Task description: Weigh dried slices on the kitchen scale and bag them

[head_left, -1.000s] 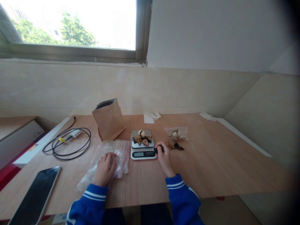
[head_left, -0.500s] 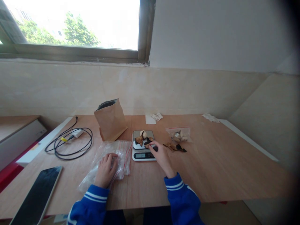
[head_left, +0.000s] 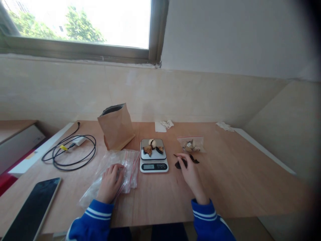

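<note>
My left hand (head_left: pixel 111 180) lies with its fingers resting on a stack of clear zip-lock bags (head_left: pixel 129 167). At the right of the scale, my right hand (head_left: pixel 192 174) has thumb and fingers closed on a dark dried piece (head_left: pixel 181 163), just over other dark dried bits (head_left: pixel 194 159) on the table. On the pan of the white kitchen scale (head_left: pixel 154 167) sit a pale round piece (head_left: pixel 152 144), a brown dried piece (head_left: pixel 147 150) and a blackish dried piece (head_left: pixel 159 150). The scale's display is lit, but its digits are too small to read.
Behind the bags stands an open brown paper pouch (head_left: pixel 117 129). A filled zip-lock bag (head_left: pixel 192 144) lies beyond my right hand. To the left are a coiled black cable (head_left: pixel 72 167) and a phone (head_left: pixel 32 209). Crumpled tissue (head_left: pixel 167 124) rests near the wall.
My right hand has moved right, off the scale pan to the dried bits on the table, with a dark piece in its fingers. My left hand stays on the bags.
</note>
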Tool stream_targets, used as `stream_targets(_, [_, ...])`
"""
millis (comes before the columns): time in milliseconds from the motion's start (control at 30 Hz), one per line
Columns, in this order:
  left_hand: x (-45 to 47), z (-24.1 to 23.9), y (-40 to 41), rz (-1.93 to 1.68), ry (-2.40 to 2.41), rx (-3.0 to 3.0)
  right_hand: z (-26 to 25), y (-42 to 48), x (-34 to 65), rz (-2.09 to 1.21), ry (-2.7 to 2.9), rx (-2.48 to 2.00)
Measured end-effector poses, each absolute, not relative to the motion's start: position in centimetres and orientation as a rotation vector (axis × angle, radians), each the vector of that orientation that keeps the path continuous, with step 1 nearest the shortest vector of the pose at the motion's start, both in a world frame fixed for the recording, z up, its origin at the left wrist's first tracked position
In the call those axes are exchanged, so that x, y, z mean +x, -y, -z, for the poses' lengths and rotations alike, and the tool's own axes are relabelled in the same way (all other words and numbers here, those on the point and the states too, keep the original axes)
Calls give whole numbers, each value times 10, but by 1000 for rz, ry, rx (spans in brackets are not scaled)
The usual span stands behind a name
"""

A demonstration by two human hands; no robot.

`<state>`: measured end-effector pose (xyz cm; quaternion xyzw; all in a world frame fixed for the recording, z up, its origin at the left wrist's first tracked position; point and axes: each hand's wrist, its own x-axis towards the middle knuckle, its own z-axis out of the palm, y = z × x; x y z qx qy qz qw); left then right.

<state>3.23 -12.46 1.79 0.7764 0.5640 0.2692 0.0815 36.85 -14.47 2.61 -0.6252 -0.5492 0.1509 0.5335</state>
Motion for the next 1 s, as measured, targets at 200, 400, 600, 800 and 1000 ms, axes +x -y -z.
stream_targets(200, [34, -22, 127, -793, -1698, 2303, -51, 121, 320, -297, 1634, -1393])
stream_targets(400, [35, -25, 128, -797, -1701, 2298, -40, 113, 310, -35, 1810, -1488])
stream_targets(600, [34, -22, 127, -779, -1690, 2301, -36, 124, 318, 23, 1902, -1429])
stream_targets(800, [33, -20, 125, -754, -1693, 2305, -38, 133, 328, -2, 1900, -1477])
stream_targets(1000, [33, -21, 126, -752, -1700, 2300, -31, 133, 332, -21, 1838, -1527])
